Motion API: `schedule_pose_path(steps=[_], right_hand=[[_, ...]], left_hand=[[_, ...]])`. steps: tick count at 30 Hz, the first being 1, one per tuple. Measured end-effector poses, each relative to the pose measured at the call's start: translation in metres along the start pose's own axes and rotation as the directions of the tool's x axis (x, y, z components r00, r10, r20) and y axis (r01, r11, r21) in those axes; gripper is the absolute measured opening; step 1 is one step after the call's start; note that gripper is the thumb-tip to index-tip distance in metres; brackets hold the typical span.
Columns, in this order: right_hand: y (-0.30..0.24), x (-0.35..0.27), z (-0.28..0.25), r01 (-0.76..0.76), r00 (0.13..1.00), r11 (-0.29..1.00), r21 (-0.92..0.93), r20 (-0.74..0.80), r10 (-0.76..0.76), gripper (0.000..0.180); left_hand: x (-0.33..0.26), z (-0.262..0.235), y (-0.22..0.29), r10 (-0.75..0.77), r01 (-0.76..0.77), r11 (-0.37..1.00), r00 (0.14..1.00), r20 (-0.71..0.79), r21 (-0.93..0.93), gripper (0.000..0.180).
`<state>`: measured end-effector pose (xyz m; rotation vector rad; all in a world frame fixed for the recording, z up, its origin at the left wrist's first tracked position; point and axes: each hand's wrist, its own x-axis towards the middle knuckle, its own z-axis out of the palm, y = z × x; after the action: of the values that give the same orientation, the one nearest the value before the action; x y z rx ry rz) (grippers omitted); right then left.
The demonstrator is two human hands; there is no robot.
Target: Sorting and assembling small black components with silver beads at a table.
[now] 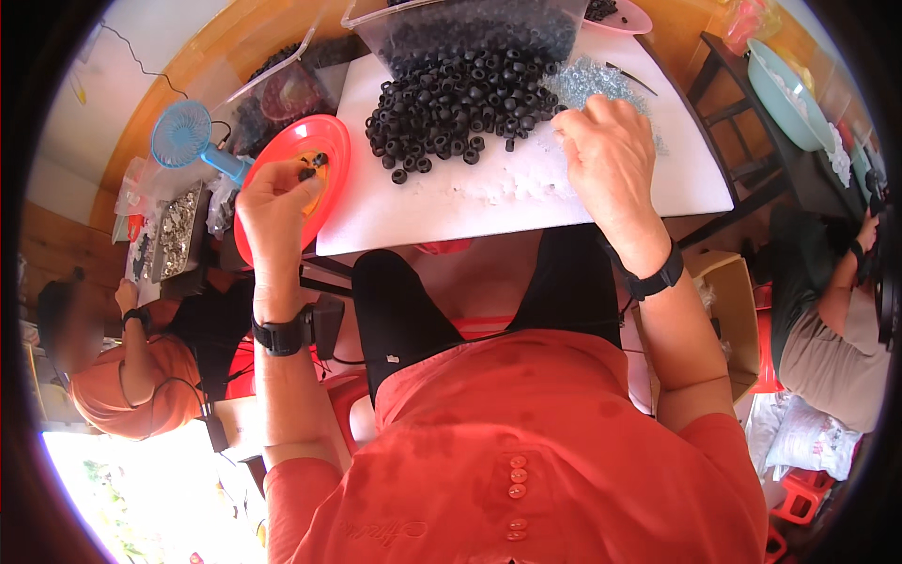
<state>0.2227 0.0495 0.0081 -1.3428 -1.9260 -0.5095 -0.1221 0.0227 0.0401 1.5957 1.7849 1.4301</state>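
Note:
My left hand (274, 207) hangs over the near side of a red plastic basin (340, 150), its thumb and fingers pinched together. At its fingertips is a small black hollow piece (307, 174), with another dark piece just beyond it in the basin. My right hand (613, 160) is bent into a closed pinch at the near edge of a heap of small clear pieces (592, 80). What its fingers hold, if anything, is hidden. Between the hands lies a large heap of black hollow barrel-shaped pieces (460, 103) on the white tabletop (451, 211).
Behind the black heap stands a clear plastic bin (376, 14). A thin dark tool (631, 78) lies by the clear pieces. A blue fan (183, 132) stands at left. Co-workers sit at left (132, 376) and right (836, 329). A cardboard box (738, 310) is near my right arm.

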Motion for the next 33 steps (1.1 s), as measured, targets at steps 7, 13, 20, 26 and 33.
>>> schedule_pose_path(steps=[7, 13, 20, 26, 33], right_hand=[[-0.008, -0.001, 0.012, 0.072, 0.990, 0.997, 0.006, 0.118, -0.073, 0.010], [-0.007, 0.001, 0.016, 0.205, 0.971, 0.978, 0.034, 0.122, -0.208, 0.007], [-0.004, -0.003, 0.013, 0.230, 0.965, 0.973, 0.017, 0.124, -0.230, 0.006], [-0.003, 0.000, 0.010, 0.234, 0.967, 0.969, 0.081, 0.090, -0.240, 0.003], [-0.026, -0.007, 0.002, -0.180, 0.984, 0.533, 0.826, 0.144, 0.108, 0.017]], left_hand=[[-0.029, 0.058, 0.025, 0.518, -0.521, 0.800, 0.850, 0.097, 0.298, 0.027], [-0.033, 0.119, 0.045, 0.690, -0.744, 0.590, 0.667, 0.281, 0.315, 0.022], [-0.025, 0.133, 0.043, 0.703, -0.774, 0.435, 0.611, 0.364, 0.460, 0.022], [-0.059, 0.132, 0.052, 0.635, -0.778, 0.528, 0.628, 0.451, 0.340, 0.021], [-0.063, 0.139, 0.043, 0.654, -0.707, 0.656, 0.707, 0.269, 0.265, 0.021]])
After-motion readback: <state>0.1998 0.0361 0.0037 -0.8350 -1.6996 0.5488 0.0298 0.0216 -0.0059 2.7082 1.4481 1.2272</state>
